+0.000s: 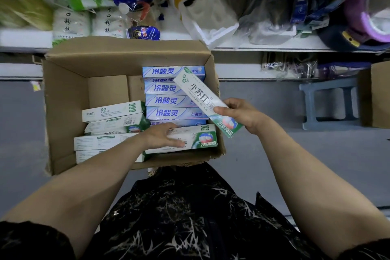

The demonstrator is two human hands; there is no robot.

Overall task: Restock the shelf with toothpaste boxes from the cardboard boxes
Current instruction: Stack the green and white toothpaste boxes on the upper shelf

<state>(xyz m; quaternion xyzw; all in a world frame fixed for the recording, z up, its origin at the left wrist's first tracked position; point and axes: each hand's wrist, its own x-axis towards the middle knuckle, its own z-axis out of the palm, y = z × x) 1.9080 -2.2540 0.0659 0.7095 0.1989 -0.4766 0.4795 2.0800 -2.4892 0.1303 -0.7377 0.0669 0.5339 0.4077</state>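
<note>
Grabbing stock from the carton: toothpaste box gripped in right hand, second box clasped by left hand. Next, probably lift both to the shelf.

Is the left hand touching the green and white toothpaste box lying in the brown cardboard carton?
Touching: head view shows the left hand gripping the green and white toothpaste box.
</note>
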